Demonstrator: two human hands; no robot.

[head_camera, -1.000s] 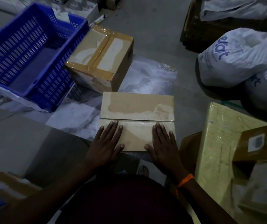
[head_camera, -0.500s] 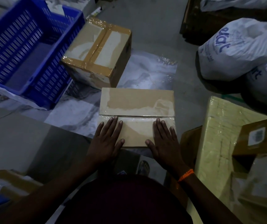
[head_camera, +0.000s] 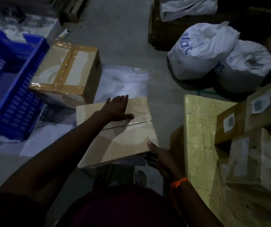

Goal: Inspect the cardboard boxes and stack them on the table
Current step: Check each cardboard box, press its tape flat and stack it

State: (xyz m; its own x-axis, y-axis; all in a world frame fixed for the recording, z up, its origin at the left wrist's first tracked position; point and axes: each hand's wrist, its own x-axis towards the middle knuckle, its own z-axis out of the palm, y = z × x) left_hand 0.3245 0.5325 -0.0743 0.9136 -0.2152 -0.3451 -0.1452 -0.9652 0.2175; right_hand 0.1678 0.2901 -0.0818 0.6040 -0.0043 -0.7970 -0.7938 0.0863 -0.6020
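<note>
The cardboard box [head_camera: 125,138] is flat and plain brown, with a strip of clear tape along the seam across its top and a paler patch on the near half. It lies at the centre of the scene, turned askew, its near edge looking slightly raised; whether it rests on anything underneath cannot be told. The person's left grip [head_camera: 116,108], a bare hand, lies flat on the far half of the top, fingers straight and reaching the far edge, thumb stretched along the seam. The right grip [head_camera: 158,155] pinches the near right corner, thumb on top and fingers curled beneath; an orange wristband [head_camera: 179,184] circles that wrist.

One more box, the taped carton [head_camera: 65,76], stands just beyond to the far left, crossed by brown tape. One blue crate [head_camera: 8,89] sits further left, touching that carton. A clear plastic sheet [head_camera: 125,79] lies on the grey floor [head_camera: 125,38] beyond the held box.

At the right stands one yellow wrapped package [head_camera: 200,128], and on it a pile of three brown parcels [head_camera: 229,123], two showing square white labels. Far right, two white sacks [head_camera: 202,51] lean together
</note>
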